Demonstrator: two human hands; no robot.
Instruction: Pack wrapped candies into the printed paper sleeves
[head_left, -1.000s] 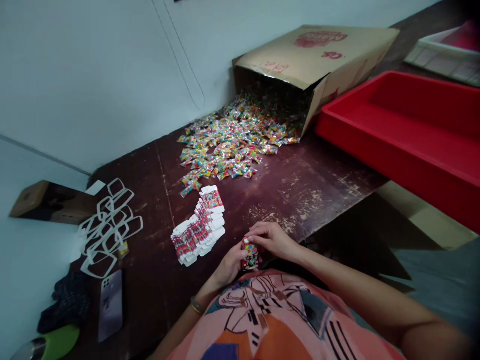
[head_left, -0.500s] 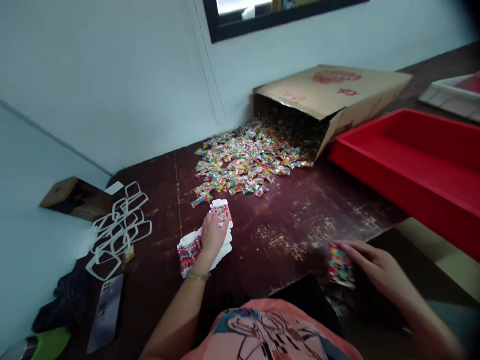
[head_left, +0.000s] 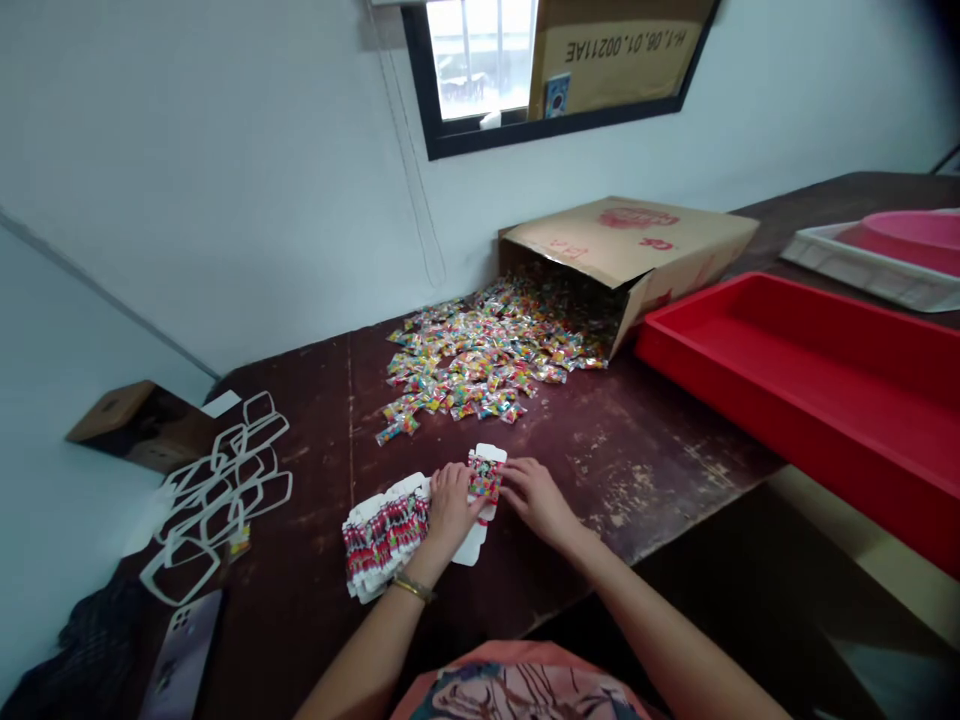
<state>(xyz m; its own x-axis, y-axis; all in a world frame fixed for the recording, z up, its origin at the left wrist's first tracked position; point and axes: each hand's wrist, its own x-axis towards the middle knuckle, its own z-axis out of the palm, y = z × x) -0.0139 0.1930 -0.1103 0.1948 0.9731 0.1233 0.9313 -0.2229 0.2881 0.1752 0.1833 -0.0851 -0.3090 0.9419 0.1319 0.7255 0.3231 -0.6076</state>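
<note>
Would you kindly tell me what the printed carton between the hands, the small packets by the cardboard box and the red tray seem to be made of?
Printed carton: probably thin card, colour-printed; plain white flap at its end. Any coating is unclear.
Small packets: likely clear plastic film, shiny; bright glints, colours showing through.
Red tray: probably moulded plastic, fairly smooth; evenly coloured walls.

Two bare hands, left and right, hold a small printed carton between them above a dark table. Beside the left lies a row of flattened cartons; beyond, wrapped candies spill from a cardboard box.
</note>
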